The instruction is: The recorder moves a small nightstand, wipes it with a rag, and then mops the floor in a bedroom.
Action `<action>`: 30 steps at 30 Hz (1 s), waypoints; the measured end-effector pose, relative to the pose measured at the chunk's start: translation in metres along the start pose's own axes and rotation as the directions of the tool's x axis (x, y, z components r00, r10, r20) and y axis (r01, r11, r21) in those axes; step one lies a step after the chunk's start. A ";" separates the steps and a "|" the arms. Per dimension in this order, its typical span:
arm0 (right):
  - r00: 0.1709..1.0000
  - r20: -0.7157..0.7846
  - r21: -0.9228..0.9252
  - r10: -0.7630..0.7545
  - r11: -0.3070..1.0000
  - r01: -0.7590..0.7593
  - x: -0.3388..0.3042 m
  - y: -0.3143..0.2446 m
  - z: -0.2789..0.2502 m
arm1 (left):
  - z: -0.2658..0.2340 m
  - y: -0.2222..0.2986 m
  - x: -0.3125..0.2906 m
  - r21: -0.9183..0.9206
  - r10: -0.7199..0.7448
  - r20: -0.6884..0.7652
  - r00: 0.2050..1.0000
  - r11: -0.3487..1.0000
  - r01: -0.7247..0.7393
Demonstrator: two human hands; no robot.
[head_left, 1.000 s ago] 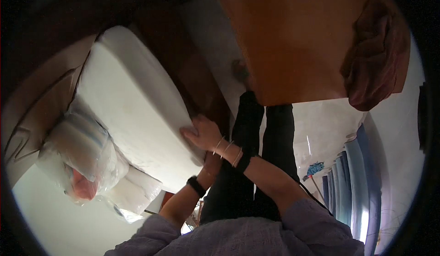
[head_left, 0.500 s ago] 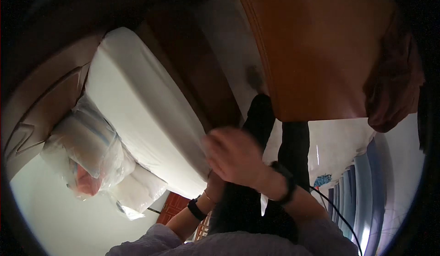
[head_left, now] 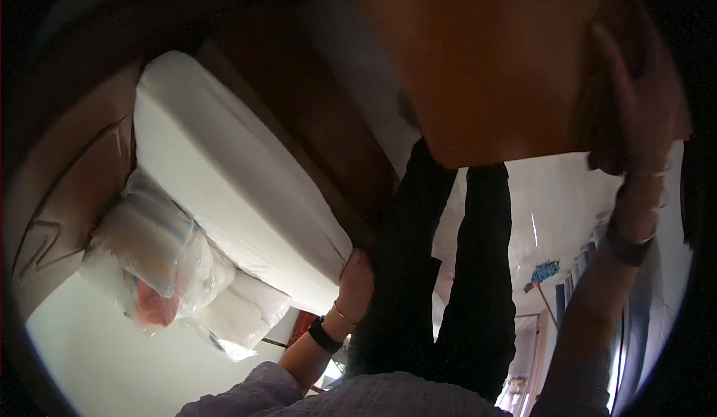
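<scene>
White mattress (head_left: 239, 170) against left hand (head_left: 357, 286)

A hand could sweep over the white-covered mattress (head_left: 231, 163) from the left hand (head_left: 357, 282), at its near right corner, to its far end — the plastic-wrapped bundles (head_left: 157, 249) and headboard (head_left: 75, 170) block the left side. Between the dark bed frame (head_left: 299, 92) and the brown board (head_left: 485, 66) runs a narrow strip of floor (head_left: 364, 58), its near end obstructed by the person's legs (head_left: 474, 267). Left of the blurred right hand (head_left: 646, 110) and dark cloth (head_left: 608, 161), the board's broad surface leaves room to pass.
</scene>
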State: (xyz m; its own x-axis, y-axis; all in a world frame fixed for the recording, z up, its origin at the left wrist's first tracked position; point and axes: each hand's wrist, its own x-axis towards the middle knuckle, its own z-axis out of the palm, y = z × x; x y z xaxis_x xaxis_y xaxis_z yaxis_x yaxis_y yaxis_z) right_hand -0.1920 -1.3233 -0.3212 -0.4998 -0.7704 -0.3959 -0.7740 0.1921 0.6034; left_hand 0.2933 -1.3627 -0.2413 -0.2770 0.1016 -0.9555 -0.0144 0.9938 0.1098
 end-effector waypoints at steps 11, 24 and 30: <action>0.940 -0.282 0.958 0.190 0.104 0.267 -0.134 -0.154 -0.088 | 0.030 0.013 0.014 -0.790 -0.417 -0.126 0.900 0.591 0.163; 0.839 -0.388 0.768 0.381 -0.370 0.523 0.141 -0.347 -0.233 | 0.051 0.034 0.010 -0.655 -0.270 -0.213 0.939 0.753 0.068; 0.944 -0.209 0.022 -0.255 -0.967 -0.256 0.096 -0.434 -0.219 | 0.022 0.026 0.006 -0.612 -0.328 -0.274 0.904 0.785 0.099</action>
State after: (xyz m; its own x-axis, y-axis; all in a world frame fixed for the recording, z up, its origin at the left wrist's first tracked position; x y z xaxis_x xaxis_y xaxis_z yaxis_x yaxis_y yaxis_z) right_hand 0.1812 -1.6139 -0.4697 -0.1935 -0.9034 -0.3826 0.8672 0.0249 -0.4974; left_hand 0.3125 -1.3356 -0.2508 -0.5089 -0.2466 -0.8247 -0.6269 0.7628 0.1587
